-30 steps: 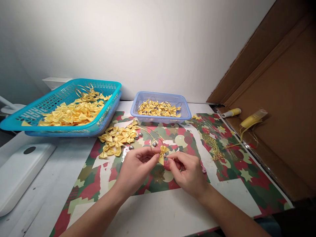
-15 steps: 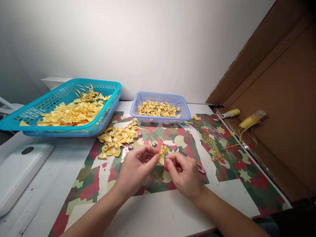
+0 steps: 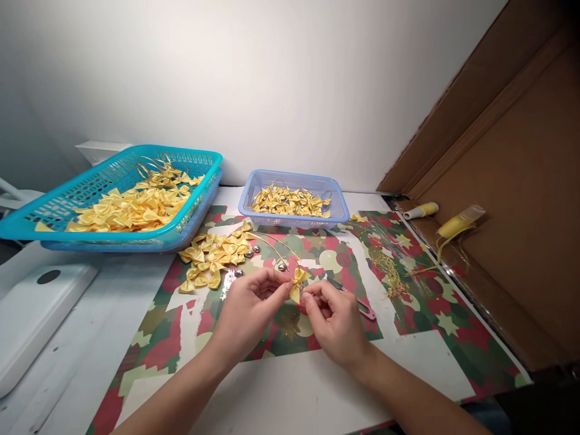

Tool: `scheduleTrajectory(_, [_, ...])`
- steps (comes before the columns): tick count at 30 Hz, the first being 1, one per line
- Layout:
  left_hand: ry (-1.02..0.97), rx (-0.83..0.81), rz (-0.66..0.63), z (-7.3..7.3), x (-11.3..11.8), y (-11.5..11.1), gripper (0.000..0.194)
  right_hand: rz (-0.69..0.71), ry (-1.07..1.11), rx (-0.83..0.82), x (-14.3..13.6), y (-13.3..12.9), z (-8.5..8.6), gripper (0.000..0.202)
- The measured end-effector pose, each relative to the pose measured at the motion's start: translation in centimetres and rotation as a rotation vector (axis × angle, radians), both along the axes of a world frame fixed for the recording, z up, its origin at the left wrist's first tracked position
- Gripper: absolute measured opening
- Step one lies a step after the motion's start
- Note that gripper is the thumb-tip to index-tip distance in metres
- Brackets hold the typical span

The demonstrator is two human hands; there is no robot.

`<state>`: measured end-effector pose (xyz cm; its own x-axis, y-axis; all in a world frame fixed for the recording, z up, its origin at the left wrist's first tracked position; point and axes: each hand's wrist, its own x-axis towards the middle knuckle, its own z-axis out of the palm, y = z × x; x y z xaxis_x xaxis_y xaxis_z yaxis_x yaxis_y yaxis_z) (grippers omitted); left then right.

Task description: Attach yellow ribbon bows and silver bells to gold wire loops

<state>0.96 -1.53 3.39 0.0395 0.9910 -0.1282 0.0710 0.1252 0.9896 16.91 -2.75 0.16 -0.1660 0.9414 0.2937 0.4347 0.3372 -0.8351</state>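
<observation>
Between finger and thumb, my left hand [image 3: 249,311] pinches a yellow ribbon bow [image 3: 298,281] at its left side, above the middle of the patterned sheet. My right hand [image 3: 339,320] is closed in a pinch at the bow's lower right; what its fingertips hold is too small to make out. A loop of gold cord rises behind the bow. Just beyond my hands lies a silver bell [image 3: 281,266] beside a stretch of gold cord [image 3: 270,241]. Loose yellow bows [image 3: 212,257] are heaped left of it, with several bells at their edge.
A turquoise basket [image 3: 199,199] of bows stands at the left. A lilac basket [image 3: 294,222] holding bows with cords is at the back. Scissors [image 3: 369,311] lie partly behind my right hand. Gold cord pieces [image 3: 389,275] and a cardboard wall [image 3: 507,241] are to the right.
Both hands stay almost where they were, still pinching at the bow. The right hand has shifted very slightly left, and more of the scissors shows.
</observation>
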Motion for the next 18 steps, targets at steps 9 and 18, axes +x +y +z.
scheduleTrajectory(9, [-0.016,-0.002,0.001,-0.26,-0.02,-0.03,0.021,-0.011,-0.008,0.021,0.02,-0.02,0.17,0.014])
scheduleTrajectory(18, [-0.020,-0.011,-0.016,-0.45,0.03,-0.14,0.020,-0.020,0.015,0.013,-0.22,0.00,0.42,0.016])
